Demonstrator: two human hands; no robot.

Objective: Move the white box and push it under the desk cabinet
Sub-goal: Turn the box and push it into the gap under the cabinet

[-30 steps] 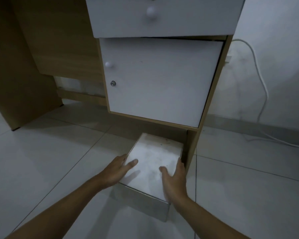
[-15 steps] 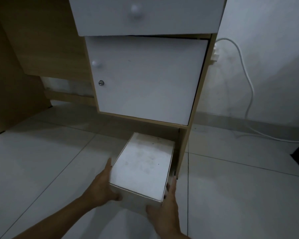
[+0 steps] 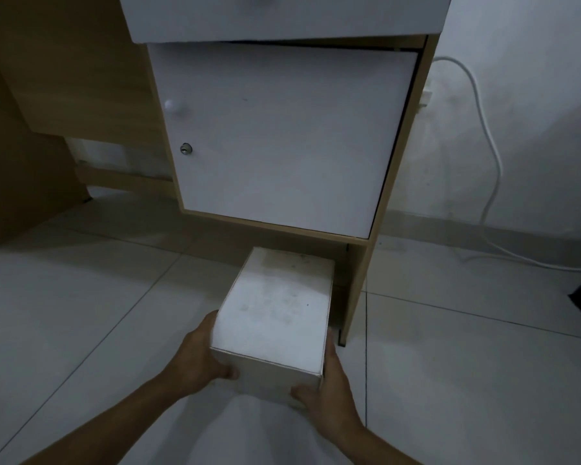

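White cardboard, scuffed and dusty on its lid: the white box (image 3: 275, 313) sits on the pale floor tiles (image 3: 81, 313), its far end at the mouth of the gap beneath the desk cabinet (image 3: 282, 135), its near end out in the open between my two hands. My left hand (image 3: 198, 360) is cupped against the box's left wall, fingers curled round the near corner; my right hand (image 3: 329, 384) presses flat along the right wall with its thumb hooked onto the front face, so both are closed on the box, not gripping hard but steering it. To finish well, I judge I should keep the box square to the opening and slide it straight in along the floor, easing it leftward, because its right edge runs just beside the cabinet's wooden side panel (image 3: 363, 283) and could catch there; my right hand will need to shift to the front face before it meets that panel. From this single head view, the space under the cabinet is in deep shadow, so I cannot tell how deep it goes or whether anything lies inside; the drawer (image 3: 282, 18) above is cut off by the frame, and the white cable (image 3: 493, 162) on the wall runs out of sight at the right
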